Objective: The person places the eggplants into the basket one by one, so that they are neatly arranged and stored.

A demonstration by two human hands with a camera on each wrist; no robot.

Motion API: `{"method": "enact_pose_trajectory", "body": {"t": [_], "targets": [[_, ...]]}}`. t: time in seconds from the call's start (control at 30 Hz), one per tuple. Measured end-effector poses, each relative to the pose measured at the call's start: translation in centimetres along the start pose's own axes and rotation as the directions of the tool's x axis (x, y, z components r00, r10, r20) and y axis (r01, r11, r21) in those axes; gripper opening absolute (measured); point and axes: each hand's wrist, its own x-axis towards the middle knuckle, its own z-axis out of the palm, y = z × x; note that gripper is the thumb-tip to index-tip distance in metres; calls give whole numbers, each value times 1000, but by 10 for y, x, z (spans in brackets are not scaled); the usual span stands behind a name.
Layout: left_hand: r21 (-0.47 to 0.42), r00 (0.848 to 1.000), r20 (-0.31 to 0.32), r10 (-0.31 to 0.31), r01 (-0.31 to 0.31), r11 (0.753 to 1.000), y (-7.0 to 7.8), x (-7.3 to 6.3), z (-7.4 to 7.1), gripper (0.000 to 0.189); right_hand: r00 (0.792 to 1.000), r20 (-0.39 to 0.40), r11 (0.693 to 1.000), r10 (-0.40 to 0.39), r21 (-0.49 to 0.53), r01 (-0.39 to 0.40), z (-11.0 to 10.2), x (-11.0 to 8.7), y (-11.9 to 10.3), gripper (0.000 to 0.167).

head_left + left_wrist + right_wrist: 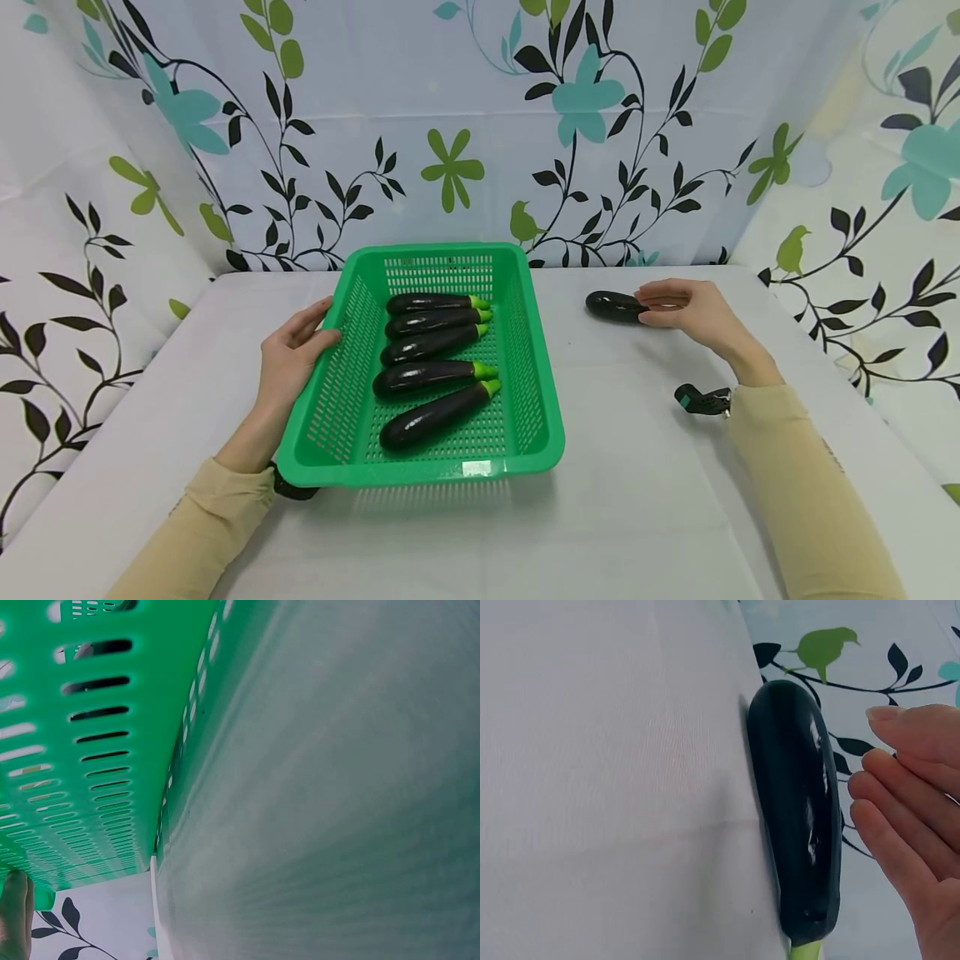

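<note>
A green perforated plastic basket [551, 417] stands on the table, with several dark eggplants [431, 337] lying side by side on its floor. My left hand [291, 354] holds the basket's left side. Its thumb is at the rim, and the fingertips are partly hidden behind it. In the left wrist view, the slotted basket wall [112, 780] fills the left side, with a finger [15, 915] against it. To the right of the basket, my right hand [693, 312] hovers by a single eggplant [796, 810], its fingers gently bent and apart from it.
A white cloth covers the table [600, 517]. Floral curtains [480, 125] hang along the back and both sides. Dark straps [703, 400] sit at the wrists, below beige sleeves [810, 500].
</note>
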Motion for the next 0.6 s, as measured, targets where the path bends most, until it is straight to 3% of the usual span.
{"method": "enact_pose_trajectory", "body": {"t": [0.6], "targets": [[6,1000,-8,-10,10,1000,1,-1,0,52,991,-136,999,18,-44,-25,-1,6,33,53]]}}
